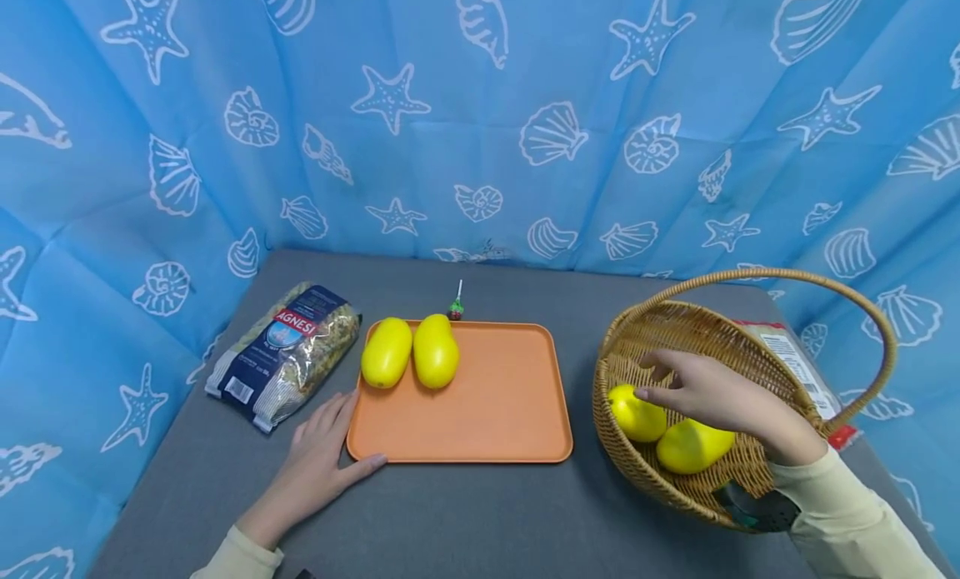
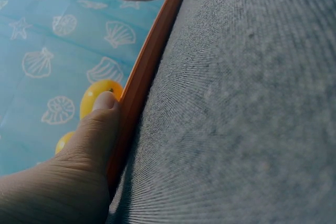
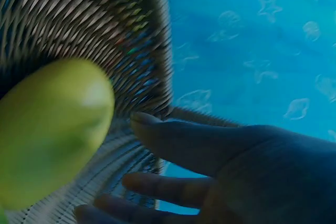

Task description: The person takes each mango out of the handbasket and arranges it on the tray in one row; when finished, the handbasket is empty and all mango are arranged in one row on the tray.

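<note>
Two yellow mangoes (image 1: 386, 352) (image 1: 436, 351) lie at the left end of an orange tray (image 1: 495, 396). My left hand (image 1: 321, 454) rests at the tray's lower left corner, thumb along the front edge, fingers by the left side; the left wrist view shows the thumb (image 2: 97, 129) against the rim (image 2: 139, 85). Inside a wicker basket (image 1: 693, 316) on the right are two more yellow mangoes (image 1: 637, 414) (image 1: 693, 447). Over them is my right hand (image 1: 705, 387), fingers spread and holding nothing. In the right wrist view a mango (image 3: 55, 129) is apart from the fingers (image 3: 163, 188).
A pasta bag (image 1: 288, 346) lies left of the tray. Behind the tray is a small lollipop (image 1: 456, 304). A dark object (image 1: 757, 510) sits in the basket's near end, and a red and white package (image 1: 802, 366) lies behind the basket, whose handle (image 1: 847, 287) arches up.
</note>
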Motion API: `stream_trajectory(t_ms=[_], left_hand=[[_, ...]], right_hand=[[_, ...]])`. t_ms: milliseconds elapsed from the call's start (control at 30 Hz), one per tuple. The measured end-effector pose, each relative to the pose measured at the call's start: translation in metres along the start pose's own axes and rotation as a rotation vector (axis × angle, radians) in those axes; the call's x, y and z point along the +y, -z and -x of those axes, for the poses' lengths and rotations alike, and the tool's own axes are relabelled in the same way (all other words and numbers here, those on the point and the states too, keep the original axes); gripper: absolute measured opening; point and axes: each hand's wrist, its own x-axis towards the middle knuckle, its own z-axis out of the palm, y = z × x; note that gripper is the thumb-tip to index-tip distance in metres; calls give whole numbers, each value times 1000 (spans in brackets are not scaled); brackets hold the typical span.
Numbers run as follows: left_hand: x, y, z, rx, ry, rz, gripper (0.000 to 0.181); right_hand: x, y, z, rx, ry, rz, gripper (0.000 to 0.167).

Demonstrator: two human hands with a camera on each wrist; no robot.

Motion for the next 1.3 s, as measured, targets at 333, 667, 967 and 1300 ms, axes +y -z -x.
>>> stream_trajectory(t_ms=[333,667,967,1300], left_hand=[[-1,-2,-1,5,-13,-6,103],[2,-1,0,-12,14,12,104],[1,-1,-1,-13,20,4,105],[0,-1,-1,-3,10,-1,104]], right_hand=[[18,-10,-15,-203,72,24,66],[14,-15,-17,-193,59,96,63],[14,-21,-19,-191,52,90,69],[12,-20,-20,-159,86,147,60]])
